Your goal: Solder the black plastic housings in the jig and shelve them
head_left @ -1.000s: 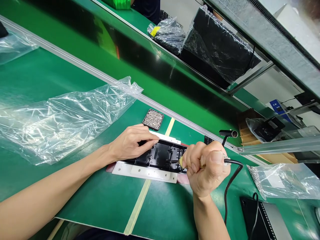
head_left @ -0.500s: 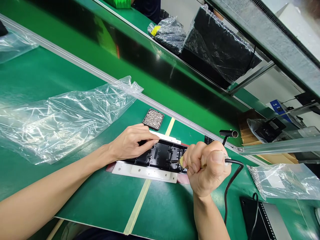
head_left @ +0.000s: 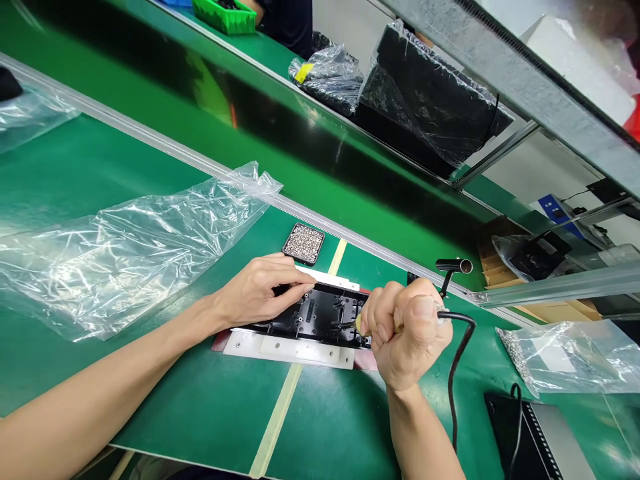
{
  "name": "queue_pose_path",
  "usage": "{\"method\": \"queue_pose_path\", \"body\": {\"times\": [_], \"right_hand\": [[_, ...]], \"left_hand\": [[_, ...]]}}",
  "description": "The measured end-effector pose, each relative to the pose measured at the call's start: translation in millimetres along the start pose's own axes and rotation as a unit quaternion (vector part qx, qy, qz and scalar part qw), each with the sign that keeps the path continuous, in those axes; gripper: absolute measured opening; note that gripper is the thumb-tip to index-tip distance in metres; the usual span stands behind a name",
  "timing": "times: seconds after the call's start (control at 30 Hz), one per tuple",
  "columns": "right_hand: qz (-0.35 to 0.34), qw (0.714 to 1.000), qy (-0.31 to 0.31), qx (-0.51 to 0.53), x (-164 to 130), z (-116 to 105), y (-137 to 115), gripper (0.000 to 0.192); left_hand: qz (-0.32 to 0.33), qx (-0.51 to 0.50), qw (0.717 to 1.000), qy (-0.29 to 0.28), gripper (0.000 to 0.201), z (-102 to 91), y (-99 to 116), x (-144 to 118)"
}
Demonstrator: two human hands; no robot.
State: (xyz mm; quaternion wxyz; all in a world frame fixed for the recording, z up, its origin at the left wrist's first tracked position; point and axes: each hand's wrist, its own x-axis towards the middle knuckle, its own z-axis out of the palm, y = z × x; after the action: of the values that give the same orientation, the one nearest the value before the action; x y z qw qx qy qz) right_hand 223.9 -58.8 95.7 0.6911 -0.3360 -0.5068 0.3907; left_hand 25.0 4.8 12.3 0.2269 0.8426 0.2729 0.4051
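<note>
Right grip (head_left: 407, 330) fisted round the tool (head_left: 359, 323); left of it, left grip (head_left: 263, 290) touches the case (head_left: 323, 313), pinching or not, I cannot tell.

no text, brand, number or sign can be read anywhere. the yellow label (head_left: 303, 73) on the plastic-wrapped bundle (head_left: 334, 83) at the top shows no legible lettering. the pale label (head_left: 549, 247) on the black device (head_left: 534, 259) at the right is too small to read, and so is any print on the blue box (head_left: 559, 215) or on the white sheet (head_left: 553, 355) at the clear bag (head_left: 607, 357).
</note>
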Motion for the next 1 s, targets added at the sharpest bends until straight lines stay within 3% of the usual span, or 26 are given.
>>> {"method": "queue_pose_path", "body": {"times": [0.23,0.37,0.53,0.67,0.83,1.0], "right_hand": [[-0.009,1.0,-0.017,-0.014,-3.7,-5.4,4.6,0.034],[-0.021,0.999,-0.018,-0.03,-3.8,-6.8,6.8,0.034],[-0.041,0.998,0.005,-0.052,-2.2,-6.9,8.9,0.038],[-0.054,0.993,0.013,-0.101,-4.5,-10.5,12.5,0.045],[-0.062,0.99,-0.008,-0.13,-5.5,-11.8,9.7,0.046],[-0.134,0.969,-0.03,-0.206,3.8,-7.8,-1.7,0.047]], "left_hand": [[0.013,-0.022,1.0,0.015,0.017,-5.5,34.4,21.4],[-0.026,-0.102,0.993,0.05,0.024,-9.3,64.7,45.0],[0.005,-0.201,0.98,0.013,0.049,-6.0,94.5,68.3],[0.034,-0.282,0.959,-0.013,0.063,4.1,106.1,81.3],[0.063,-0.318,0.946,-0.028,0.038,17.2,109.0,93.3],[0.061,-0.309,0.949,-0.024,0.022,25.3,104.9,96.8]]}}
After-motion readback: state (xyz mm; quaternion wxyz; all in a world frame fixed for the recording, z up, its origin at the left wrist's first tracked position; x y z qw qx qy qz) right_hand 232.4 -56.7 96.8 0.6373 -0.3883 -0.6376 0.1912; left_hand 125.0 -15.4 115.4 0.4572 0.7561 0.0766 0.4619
